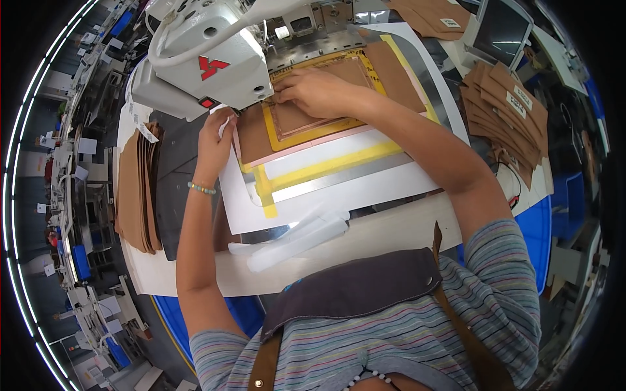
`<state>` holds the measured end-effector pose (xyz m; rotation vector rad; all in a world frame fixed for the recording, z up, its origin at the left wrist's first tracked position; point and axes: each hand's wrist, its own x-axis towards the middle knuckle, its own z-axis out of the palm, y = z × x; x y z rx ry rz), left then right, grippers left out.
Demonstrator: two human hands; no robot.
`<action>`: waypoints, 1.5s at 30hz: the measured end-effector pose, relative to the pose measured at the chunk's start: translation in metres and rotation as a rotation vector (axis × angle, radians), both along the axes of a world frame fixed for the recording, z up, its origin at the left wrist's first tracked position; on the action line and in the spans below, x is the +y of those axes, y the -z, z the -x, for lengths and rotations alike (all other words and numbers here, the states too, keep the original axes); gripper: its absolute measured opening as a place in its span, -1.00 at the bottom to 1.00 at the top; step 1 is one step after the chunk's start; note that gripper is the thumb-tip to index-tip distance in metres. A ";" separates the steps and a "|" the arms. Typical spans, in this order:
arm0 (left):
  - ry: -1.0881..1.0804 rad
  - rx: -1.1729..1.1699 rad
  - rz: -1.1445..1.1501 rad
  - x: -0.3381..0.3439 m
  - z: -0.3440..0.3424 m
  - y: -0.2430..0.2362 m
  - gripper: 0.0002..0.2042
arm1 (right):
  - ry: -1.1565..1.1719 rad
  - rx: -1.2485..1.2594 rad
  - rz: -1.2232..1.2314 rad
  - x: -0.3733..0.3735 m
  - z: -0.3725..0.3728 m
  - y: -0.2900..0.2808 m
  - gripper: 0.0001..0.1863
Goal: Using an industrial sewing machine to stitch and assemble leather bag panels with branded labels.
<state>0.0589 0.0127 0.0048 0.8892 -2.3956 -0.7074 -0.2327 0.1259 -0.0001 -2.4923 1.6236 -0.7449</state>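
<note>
My left hand (218, 138) is closed in a pinch at the left edge of the brown panel (253, 141), below the machine head; what it holds is too small to make out. My right hand (313, 92) rests on a yellow frame (345, 128) with a brown piece inside it, fingers bent and slightly apart, their tips partly beside the machine head. The panel, with pink edging, lies on a white sheet (345, 202) marked by yellow tape (326, 167). The white machine head (189, 62) with a red switch stands above my left hand.
Stacks of brown pieces lie at left (137, 189) and right (495, 117). A small screen (501, 32) stands at the back right. Loose white strips (297, 238) lie on the table's front edge (391, 228). Blue bins (541, 241) are below the table.
</note>
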 end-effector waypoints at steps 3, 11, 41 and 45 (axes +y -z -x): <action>0.118 -0.015 0.278 0.059 -0.019 -0.022 -0.74 | -0.020 -0.018 0.015 0.006 0.000 0.000 -0.64; 0.591 -0.331 0.435 0.232 -0.055 -0.016 -0.26 | -0.101 -0.020 -0.013 0.022 -0.009 -0.009 -0.68; 0.288 -0.367 0.513 0.100 0.070 0.003 -0.47 | 0.294 0.388 0.233 0.117 0.057 0.002 -0.64; 0.273 -0.411 0.545 0.103 0.071 0.001 -0.46 | 0.293 0.394 0.192 0.115 0.056 -0.001 -0.63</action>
